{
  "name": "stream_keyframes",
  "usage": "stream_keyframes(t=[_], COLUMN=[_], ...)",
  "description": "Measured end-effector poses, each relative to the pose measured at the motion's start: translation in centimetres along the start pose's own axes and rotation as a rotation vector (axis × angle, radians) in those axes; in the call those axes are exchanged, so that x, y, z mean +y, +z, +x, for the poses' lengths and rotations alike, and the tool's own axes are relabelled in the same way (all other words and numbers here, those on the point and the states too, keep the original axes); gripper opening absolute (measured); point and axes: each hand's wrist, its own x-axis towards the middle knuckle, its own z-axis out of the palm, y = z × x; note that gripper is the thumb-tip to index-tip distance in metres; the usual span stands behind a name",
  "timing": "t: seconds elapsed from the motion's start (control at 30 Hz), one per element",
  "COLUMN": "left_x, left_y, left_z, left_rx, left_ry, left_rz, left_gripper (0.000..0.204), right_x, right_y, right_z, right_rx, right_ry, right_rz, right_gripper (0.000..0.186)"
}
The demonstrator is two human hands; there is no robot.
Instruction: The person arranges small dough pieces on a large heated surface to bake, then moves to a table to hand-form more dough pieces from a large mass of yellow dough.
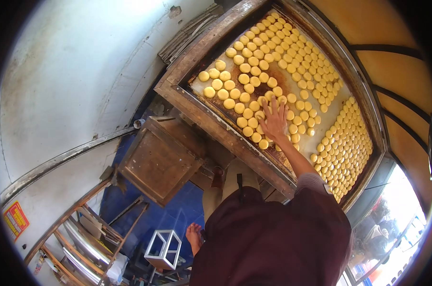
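My right hand (274,123) reaches over a wood-framed metal hot plate. Its fingers are spread and lie flat on several small round yellow pastries (229,103). Around it the pastries sit in loose rows, with scorched brown metal (268,77) showing between some of them. Denser rows of shinier pastries (342,148) fill the right side, past a pale bare strip of the plate. Down beside my body hangs my left hand (194,237), fingers loosely bent and apart, with nothing visible in it.
A thick wooden rim (235,148) edges the plate on my side. At lower left are a wooden box-like stool (161,159), a white-framed case (163,249) and a wooden rack (84,238). A white wall (77,71) rises on the left; an orange canopy (392,71) curves over the right.
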Motion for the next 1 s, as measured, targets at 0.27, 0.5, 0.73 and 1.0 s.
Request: stream_keyframes(t=[0.27, 0.5, 0.73, 1.0], left_x=[0.9, 0.8, -0.2, 0.3], left_y=[-0.5, -0.5, -0.5, -0.5], left_z=[1.2, 1.0, -0.3, -0.2], left_rx=[0.015, 0.028, 0.018, 0.045], left_ry=[0.009, 0.010, -0.043, -0.070], left_rz=[-0.044, 0.001, 0.056, 0.045], left_gripper=[0.029, 0.027, 0.026, 0.025], right_x=[-4.0, -7.1, -4.8, -2.8], right_y=[-1.3, 0.8, 0.3, 2.2], right_z=[4.0, 8.5, 17.5, 21.6], right_rx=[-0.075, 0.047, -0.114, 0.076], right_ry=[-0.162, -0.427, -0.369, -0.227], right_rz=[0.089, 0.189, 0.342, 0.071], right_gripper=[0.064, 0.060, 0.056, 0.062])
